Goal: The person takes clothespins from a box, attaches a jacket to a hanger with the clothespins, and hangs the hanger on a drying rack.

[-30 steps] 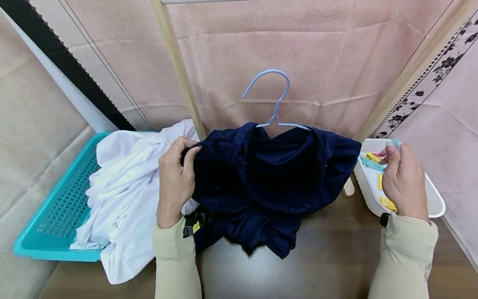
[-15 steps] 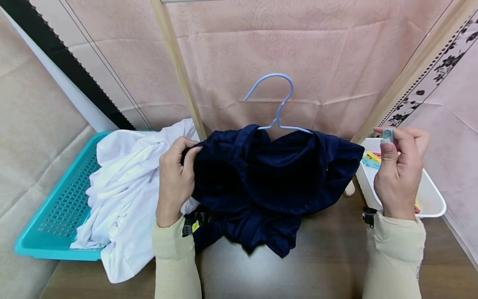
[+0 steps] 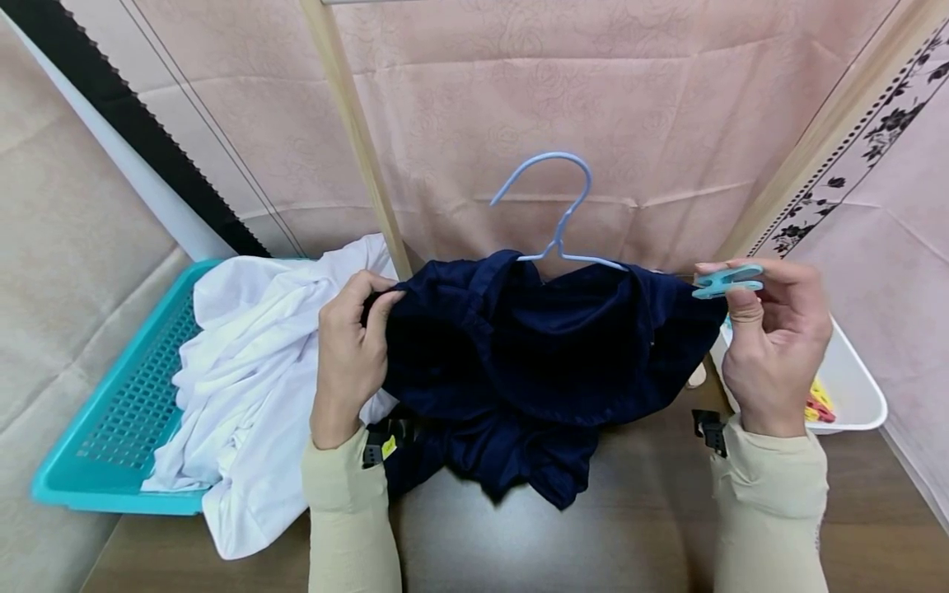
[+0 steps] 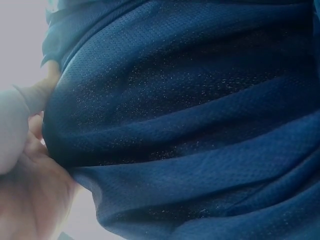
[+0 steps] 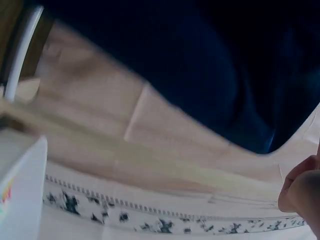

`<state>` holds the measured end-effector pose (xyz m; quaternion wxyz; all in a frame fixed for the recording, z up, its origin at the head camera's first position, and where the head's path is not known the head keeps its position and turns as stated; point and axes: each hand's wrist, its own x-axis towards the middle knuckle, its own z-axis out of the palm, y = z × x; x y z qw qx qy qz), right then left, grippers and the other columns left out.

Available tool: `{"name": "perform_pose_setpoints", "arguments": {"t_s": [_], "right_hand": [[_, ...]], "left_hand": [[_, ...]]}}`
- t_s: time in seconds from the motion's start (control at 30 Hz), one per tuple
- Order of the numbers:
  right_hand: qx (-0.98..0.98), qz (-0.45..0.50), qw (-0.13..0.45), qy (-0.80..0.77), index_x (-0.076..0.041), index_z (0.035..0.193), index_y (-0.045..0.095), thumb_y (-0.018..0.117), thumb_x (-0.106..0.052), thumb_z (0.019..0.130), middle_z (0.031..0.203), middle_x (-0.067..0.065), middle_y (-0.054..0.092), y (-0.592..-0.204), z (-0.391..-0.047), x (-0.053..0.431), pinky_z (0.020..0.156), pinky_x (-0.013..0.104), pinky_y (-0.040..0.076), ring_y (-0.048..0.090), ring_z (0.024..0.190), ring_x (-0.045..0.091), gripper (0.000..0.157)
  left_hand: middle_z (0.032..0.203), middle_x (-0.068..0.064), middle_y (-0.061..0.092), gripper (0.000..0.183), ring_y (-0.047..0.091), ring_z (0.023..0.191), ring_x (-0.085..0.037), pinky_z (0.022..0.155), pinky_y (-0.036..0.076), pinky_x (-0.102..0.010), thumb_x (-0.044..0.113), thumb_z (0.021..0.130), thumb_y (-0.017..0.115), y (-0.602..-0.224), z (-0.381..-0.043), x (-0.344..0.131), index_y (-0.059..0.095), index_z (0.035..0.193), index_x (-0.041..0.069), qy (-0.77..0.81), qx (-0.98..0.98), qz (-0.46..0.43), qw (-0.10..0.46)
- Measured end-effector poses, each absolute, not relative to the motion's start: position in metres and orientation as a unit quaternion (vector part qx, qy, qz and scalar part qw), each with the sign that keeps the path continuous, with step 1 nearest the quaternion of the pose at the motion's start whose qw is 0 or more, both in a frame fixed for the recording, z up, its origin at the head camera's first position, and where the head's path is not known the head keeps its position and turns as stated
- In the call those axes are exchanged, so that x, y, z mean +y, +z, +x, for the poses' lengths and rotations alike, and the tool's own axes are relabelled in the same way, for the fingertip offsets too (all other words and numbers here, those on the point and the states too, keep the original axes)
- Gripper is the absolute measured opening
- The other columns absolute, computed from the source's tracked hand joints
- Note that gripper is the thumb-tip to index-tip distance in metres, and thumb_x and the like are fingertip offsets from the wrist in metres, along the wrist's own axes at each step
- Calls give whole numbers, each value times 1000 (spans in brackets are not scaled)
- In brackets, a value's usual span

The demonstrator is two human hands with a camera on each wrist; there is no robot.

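A navy blue shirt point(image 3: 563, 346) hangs on a light blue wire hanger point(image 3: 563, 206) in the middle of the head view. My left hand point(image 3: 352, 354) pinches the shirt's left shoulder between thumb and fingers; the left wrist view shows this hand point(image 4: 37, 165) at the edge of the blue cloth. My right hand point(image 3: 778, 346) pinches a light blue clothespin point(image 3: 728, 282) by its handles, its tip at the shirt's right shoulder corner. Whether the clothespin bites the cloth I cannot tell. Only part of the right hand point(image 5: 302, 190) shows in the right wrist view.
At left, a teal basket point(image 3: 111, 486) holds white clothing point(image 3: 252, 371). Behind my right hand is a white tray point(image 3: 860, 395) with several colored clothespins. Wooden posts point(image 3: 356, 140) rise at both sides, and pink cloth point(image 3: 630, 123) covers the back.
My right hand has come up from the white tray and moved left to the shirt's right shoulder, bringing the clothespin. The hanger has shifted slightly right and down. My left hand stays nearly still.
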<state>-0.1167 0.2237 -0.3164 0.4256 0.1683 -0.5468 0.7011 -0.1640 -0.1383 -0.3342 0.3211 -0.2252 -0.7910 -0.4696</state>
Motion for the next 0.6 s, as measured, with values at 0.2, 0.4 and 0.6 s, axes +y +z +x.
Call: {"name": "perform_pose_setpoints", "arguments": {"t_s": [0.2,0.4,0.6], "right_hand": [[-541,167,411,715,16,107,61,66,8,91,96,18,78,-322,-120,223,81,24,52,76,90,23,19],[-566,169,389,707,16,107,62,64,8,92,95,17,79,-327,-123,230,77,23,50,75,90,22,17],[-629,163,360,670,16,117,62,61,9,95,99,10,80,-332,-125,240,82,20,48,71,99,19,23]], "left_hand": [[95,-13,72,9,69,93,-24,88,49,-21,4,100,61,-335,-164,-139,67,96,-2,-472,-789,-228,320],[95,-15,73,9,68,93,-15,88,49,-19,4,99,61,-334,-163,-140,66,95,-3,-472,-787,-232,324],[94,-14,74,10,67,92,-13,87,49,-19,5,99,62,-334,-163,-141,66,95,-3,-472,-788,-226,323]]}}
